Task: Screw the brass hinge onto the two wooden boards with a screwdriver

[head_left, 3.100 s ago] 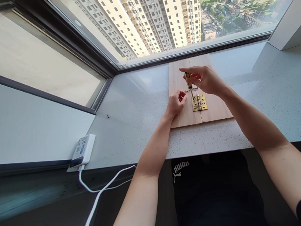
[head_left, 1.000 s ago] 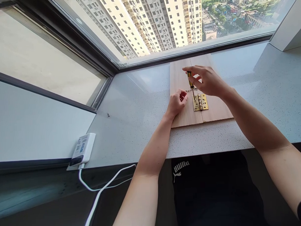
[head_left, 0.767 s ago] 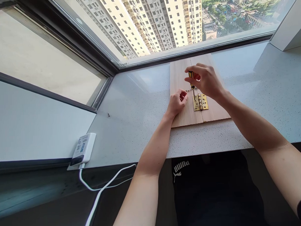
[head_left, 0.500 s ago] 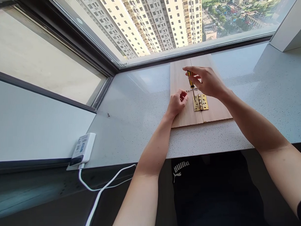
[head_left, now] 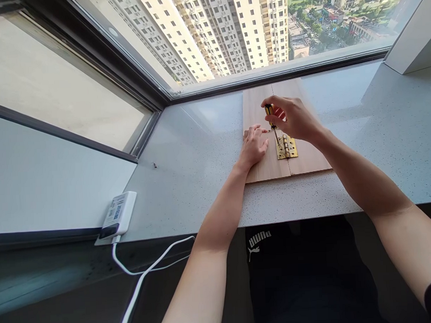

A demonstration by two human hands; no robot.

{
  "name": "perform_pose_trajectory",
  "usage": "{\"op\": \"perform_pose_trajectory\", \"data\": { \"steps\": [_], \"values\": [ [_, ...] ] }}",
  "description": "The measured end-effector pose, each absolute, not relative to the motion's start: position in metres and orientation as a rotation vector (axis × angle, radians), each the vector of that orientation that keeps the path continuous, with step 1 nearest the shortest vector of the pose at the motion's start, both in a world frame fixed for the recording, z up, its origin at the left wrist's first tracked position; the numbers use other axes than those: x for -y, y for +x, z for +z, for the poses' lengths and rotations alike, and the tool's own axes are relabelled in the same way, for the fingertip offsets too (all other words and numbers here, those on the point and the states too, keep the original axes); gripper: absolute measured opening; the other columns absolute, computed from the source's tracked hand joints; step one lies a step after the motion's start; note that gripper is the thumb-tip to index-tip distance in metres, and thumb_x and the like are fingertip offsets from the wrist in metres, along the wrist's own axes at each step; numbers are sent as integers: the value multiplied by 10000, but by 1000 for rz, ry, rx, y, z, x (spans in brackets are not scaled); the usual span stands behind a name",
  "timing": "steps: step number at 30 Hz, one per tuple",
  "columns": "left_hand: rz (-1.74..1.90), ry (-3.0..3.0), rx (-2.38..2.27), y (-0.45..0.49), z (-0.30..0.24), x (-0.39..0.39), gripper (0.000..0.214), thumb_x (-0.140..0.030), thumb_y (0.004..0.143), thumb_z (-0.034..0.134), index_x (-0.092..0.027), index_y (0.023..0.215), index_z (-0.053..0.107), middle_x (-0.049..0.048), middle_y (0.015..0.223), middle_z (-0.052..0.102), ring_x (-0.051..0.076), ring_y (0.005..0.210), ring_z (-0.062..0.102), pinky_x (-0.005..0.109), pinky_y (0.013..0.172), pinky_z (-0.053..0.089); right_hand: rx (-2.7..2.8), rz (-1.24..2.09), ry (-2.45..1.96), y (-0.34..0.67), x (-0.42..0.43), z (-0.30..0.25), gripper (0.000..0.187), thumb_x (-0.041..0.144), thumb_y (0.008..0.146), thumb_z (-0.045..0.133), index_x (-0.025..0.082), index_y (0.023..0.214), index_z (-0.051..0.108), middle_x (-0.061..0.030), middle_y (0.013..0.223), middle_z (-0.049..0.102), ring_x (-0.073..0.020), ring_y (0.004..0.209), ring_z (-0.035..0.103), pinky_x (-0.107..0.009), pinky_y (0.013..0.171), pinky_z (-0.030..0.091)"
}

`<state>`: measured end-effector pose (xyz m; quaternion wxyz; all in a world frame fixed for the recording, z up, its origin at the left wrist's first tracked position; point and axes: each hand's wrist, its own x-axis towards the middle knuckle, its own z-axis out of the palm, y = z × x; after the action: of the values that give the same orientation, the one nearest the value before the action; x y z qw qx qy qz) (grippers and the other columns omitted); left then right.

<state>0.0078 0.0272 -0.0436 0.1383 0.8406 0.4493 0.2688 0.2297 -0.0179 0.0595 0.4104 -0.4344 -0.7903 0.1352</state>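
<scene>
Two wooden boards (head_left: 263, 167) lie side by side on the grey stone sill. A brass hinge (head_left: 285, 147) spans their seam. My right hand (head_left: 293, 117) is closed round a small yellow-and-black screwdriver (head_left: 269, 111), held above the hinge's far left corner. My left hand (head_left: 254, 143) rests on the left board with its fingers stretched flat, fingertips beside the screwdriver's tip. Small metal screws lie near the fingertips, too small to make out well.
A loose screw (head_left: 154, 165) lies on the sill (head_left: 188, 181) to the left. A white power adapter (head_left: 117, 216) with a white cable (head_left: 142, 277) sits at the sill's near left edge. The window frame (head_left: 279, 74) runs behind the boards. A white block (head_left: 412, 37) stands far right.
My left hand has opened from a loose fist to flat fingers and slid forward on the board. My right hand has lifted the screwdriver's tip a little towards the left.
</scene>
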Motion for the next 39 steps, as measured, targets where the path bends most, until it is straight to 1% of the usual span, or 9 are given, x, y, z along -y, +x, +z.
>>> {"op": "perform_pose_trajectory", "data": {
  "steps": [2,5,11,14,20,27,31,36,39],
  "values": [
    [703,2439,-1297,8,-45,-28,412,-215,1086,655,-207,1495,707,182,1730,617,388,1639,519,619,1415,381,1970,329,-1120,228,18,59,313,448,1151,686,241,1373,760,-89,1109,781,-244,957,740,-440,913,632],
    [634,2458,-1250,8,-43,-29,433,-210,1121,576,-170,1533,705,184,1660,697,365,1587,590,575,1405,403,1950,281,-1156,229,17,59,302,458,1127,720,260,1350,764,-68,1045,766,-244,924,720,-453,907,628],
    [645,2508,-1280,7,-33,-24,282,-166,1133,552,-156,1274,796,179,1364,828,337,1306,738,519,1249,536,1902,223,-1149,243,17,73,322,499,1099,749,283,1338,758,-67,1027,781,-279,936,765,-481,901,659],
    [631,2521,-1319,7,-29,-20,243,-168,1141,582,-166,1239,804,159,1267,843,326,1201,754,513,1199,557,1829,164,-1160,252,21,85,381,595,1106,730,314,1363,735,-82,1072,814,-298,983,792,-463,883,681],
    [584,2560,-1315,9,-25,-19,375,-180,1177,552,-153,1469,786,168,1387,811,327,1304,716,502,1227,548,1772,110,-1168,253,35,105,420,713,1101,705,363,1332,707,-68,1044,830,-304,1004,811,-452,870,702],
    [595,2510,-1394,8,-24,-17,221,-181,1155,620,-155,1254,815,174,1289,803,326,1248,708,481,1175,567,1799,110,-1178,249,44,112,441,765,1091,694,358,1261,714,-61,997,832,-298,990,816,-461,924,711],
    [621,2491,-1406,8,-25,-17,183,-150,1144,615,-189,1149,794,152,1234,811,320,1209,712,477,1141,572,1802,122,-1182,248,46,114,466,783,1090,688,360,1284,716,-58,1002,838,-297,1013,820,-445,923,711],
    [704,2389,-1392,6,-30,-21,212,-103,1126,621,-186,1248,774,145,1180,818,310,1138,748,489,1089,606,1841,180,-1197,247,50,118,528,797,1071,715,348,1349,705,-90,1038,827,-344,1084,808,-494,950,702],
    [733,2351,-1375,5,-35,-24,265,-104,1126,609,-181,1320,773,150,1202,812,309,1164,755,501,1116,620,1850,195,-1208,246,52,119,544,796,1076,709,344,1379,697,-90,1043,815,-350,1089,800,-510,975,693]
  ]
}}
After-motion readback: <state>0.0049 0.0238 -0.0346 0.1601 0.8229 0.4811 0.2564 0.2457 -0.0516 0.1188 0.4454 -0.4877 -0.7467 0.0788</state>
